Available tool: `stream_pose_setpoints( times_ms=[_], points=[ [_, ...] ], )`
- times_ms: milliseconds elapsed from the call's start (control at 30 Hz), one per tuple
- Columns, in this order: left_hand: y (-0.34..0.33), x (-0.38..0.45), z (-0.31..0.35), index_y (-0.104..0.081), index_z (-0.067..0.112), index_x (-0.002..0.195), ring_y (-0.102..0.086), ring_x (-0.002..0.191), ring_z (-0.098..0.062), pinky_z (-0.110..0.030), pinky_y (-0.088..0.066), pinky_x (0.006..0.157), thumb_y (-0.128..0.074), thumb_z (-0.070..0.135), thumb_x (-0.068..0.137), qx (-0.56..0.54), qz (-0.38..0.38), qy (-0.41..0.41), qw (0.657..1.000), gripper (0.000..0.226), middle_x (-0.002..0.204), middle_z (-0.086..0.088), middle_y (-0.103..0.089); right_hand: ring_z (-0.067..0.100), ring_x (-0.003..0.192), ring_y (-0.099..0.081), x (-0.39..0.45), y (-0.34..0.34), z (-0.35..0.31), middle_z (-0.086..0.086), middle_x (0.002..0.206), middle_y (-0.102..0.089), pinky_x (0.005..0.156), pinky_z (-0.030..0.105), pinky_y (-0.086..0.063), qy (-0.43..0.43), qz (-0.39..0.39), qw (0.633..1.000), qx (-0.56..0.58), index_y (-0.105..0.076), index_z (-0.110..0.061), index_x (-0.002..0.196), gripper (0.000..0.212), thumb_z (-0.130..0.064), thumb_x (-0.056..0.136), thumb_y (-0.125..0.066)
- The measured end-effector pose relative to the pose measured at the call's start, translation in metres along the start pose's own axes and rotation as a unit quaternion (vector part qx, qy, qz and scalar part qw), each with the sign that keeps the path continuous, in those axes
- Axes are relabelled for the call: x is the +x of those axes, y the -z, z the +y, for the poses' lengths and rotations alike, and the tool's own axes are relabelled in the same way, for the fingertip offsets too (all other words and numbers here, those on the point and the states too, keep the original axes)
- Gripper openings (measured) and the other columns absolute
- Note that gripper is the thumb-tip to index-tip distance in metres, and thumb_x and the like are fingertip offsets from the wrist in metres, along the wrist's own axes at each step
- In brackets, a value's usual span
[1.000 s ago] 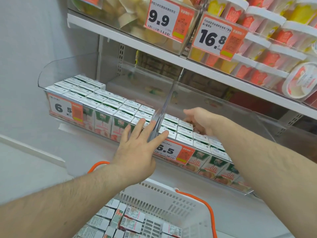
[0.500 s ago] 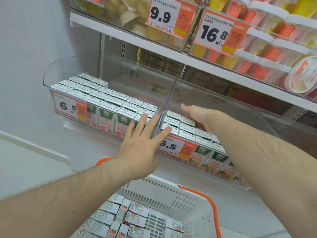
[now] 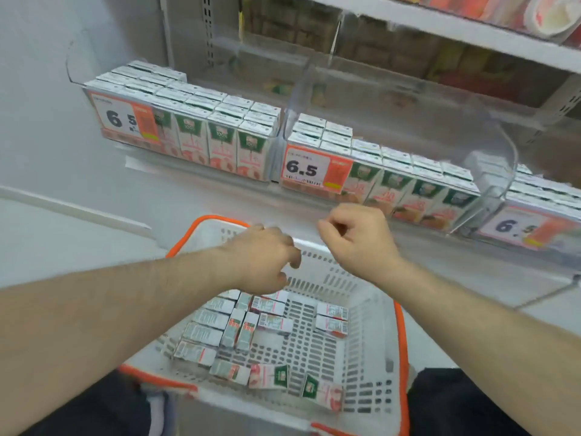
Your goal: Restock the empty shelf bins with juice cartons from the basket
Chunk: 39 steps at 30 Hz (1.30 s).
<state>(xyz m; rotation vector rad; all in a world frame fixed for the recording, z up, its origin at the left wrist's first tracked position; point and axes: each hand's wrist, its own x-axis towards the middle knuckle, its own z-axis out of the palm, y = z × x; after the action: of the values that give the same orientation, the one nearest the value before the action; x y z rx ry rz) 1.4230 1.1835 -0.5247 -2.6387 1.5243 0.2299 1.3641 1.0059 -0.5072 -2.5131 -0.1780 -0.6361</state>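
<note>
- My left hand (image 3: 262,259) hangs over the basket (image 3: 374,313), fingers loosely curled downward, holding nothing.
- My right hand (image 3: 355,239) hovers beside it above the far rim, fingers curled in, gripping nothing.
- The juice cartons (image 3: 239,328) lie loose on the basket floor, right below my left hand.
- Beyond both hands, the shelf bins (image 3: 490,143) hold upright rows of cartons behind 6.5 price tags (image 3: 309,166).

Wall: plain pale grey panel (image 3: 47,89) at left, meeting the shelving.
Uprights: slotted metal standards (image 3: 207,29) at the back of the bay.
Upper shelf: white board edge (image 3: 471,29) running across the top right.
Base: pale ledge (image 3: 188,196) under the display, with a raised strip (image 3: 72,209) at left.
Light: even, soft, shadowless.
</note>
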Motion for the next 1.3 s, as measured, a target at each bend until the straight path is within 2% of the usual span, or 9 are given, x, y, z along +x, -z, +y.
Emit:
stream_pose_setpoints(
  times_ms=[133,233,300,367,700,900,1000,1167,1300],
  points=[
    [-0.036,-0.003,-0.005,-0.057,0.028,0.127,-0.053,0.114,-0.022,-0.035,-0.045,0.095,-0.053,0.028,0.092,-0.064,-0.133,0.061,0.987,0.035,0.13,0.001,-0.056,0.018,0.064,-0.053,-0.036,-0.035,0.03,0.001,0.068,-0.058,0.073,0.035,-0.046,-0.204,-0.242,0.949,0.006,-0.053,-0.015,0.062,0.034,-0.027,0.093,-0.06],
    [-0.072,0.006,0.005,-0.057,0.023,0.125,-0.053,0.11,-0.022,-0.032,-0.046,0.092,-0.053,0.027,0.094,-0.123,-0.189,0.099,0.969,0.031,0.131,-0.001,-0.056,0.021,0.068,-0.055,-0.06,-0.066,0.062,0.007,0.084,-0.064,0.069,0.035,-0.046,-0.335,-0.434,0.836,0.02,-0.059,-0.008,0.08,0.031,-0.036,0.093,-0.059],
    [-0.103,0.015,0.017,-0.055,0.02,0.13,-0.052,0.118,-0.023,-0.031,-0.043,0.093,-0.052,0.026,0.096,-0.162,-0.237,0.114,0.951,0.035,0.134,-0.002,-0.054,0.023,0.064,-0.056,-0.081,-0.084,0.08,0.01,0.087,-0.065,0.063,0.033,-0.046,-0.37,-0.533,0.761,-0.011,-0.061,-0.003,0.093,0.039,-0.042,0.094,-0.056],
    [-0.132,0.021,0.028,-0.056,0.019,0.131,-0.052,0.12,-0.023,-0.032,-0.044,0.097,-0.052,0.024,0.096,-0.195,-0.268,0.128,0.935,0.035,0.135,-0.002,-0.055,0.019,0.058,-0.054,-0.1,-0.095,0.092,0.007,0.077,-0.059,0.06,0.028,-0.045,-0.342,-0.579,0.737,-0.069,-0.059,-0.006,0.087,0.037,-0.041,0.097,-0.053],
    [-0.23,0.003,0.027,-0.055,0.036,0.128,-0.058,0.107,-0.02,-0.038,-0.052,0.089,-0.071,0.032,0.081,-0.106,-0.366,0.038,0.924,0.05,0.123,0.004,-0.059,0.018,0.087,-0.058,-0.175,-0.164,0.114,0.003,0.097,-0.058,0.071,0.029,-0.05,-0.311,-0.638,0.698,-0.098,-0.059,-0.01,0.11,0.029,-0.032,0.091,-0.059],
    [-0.259,0.004,0.03,-0.048,0.026,0.126,-0.063,0.098,-0.025,-0.04,-0.055,0.084,-0.071,0.008,0.08,-0.029,-0.349,-0.013,0.937,0.054,0.113,-0.003,-0.063,0.027,0.106,-0.057,-0.207,-0.179,0.12,0.006,0.126,-0.053,0.076,0.035,-0.051,-0.227,-0.666,0.694,-0.154,-0.024,-0.023,0.145,0.094,-0.034,0.071,-0.08],
    [-0.27,0.003,0.03,-0.046,0.021,0.128,-0.061,0.101,-0.026,-0.036,-0.052,0.084,-0.066,0.005,0.083,-0.088,-0.348,0.025,0.933,0.052,0.115,-0.005,-0.062,0.027,0.106,-0.058,-0.216,-0.185,0.121,0.007,0.127,-0.054,0.073,0.036,-0.051,-0.209,-0.661,0.7,-0.172,-0.021,-0.024,0.147,0.095,-0.029,0.073,-0.08],
    [-0.265,0.007,0.018,-0.052,0.028,0.113,-0.057,0.093,-0.015,-0.026,-0.05,0.074,-0.063,0.007,0.08,-0.308,-0.34,0.195,0.867,0.04,0.105,0.008,-0.058,0.021,0.102,-0.06,-0.206,-0.177,0.128,0.003,0.127,-0.052,0.072,0.031,-0.055,-0.33,-0.621,0.709,-0.057,-0.03,-0.023,0.147,0.082,-0.02,0.078,-0.073],
    [-0.245,0.016,-0.001,-0.058,0.023,0.098,-0.063,0.076,-0.021,-0.032,-0.054,0.062,-0.066,-0.001,0.074,-0.507,-0.274,0.316,0.753,0.035,0.098,-0.006,-0.065,0.009,0.069,-0.061,-0.176,-0.158,0.13,0.0,0.097,-0.058,0.052,0.022,-0.05,-0.485,-0.502,0.708,0.11,-0.037,-0.021,0.146,0.073,-0.013,0.081,-0.07]
  ],
)
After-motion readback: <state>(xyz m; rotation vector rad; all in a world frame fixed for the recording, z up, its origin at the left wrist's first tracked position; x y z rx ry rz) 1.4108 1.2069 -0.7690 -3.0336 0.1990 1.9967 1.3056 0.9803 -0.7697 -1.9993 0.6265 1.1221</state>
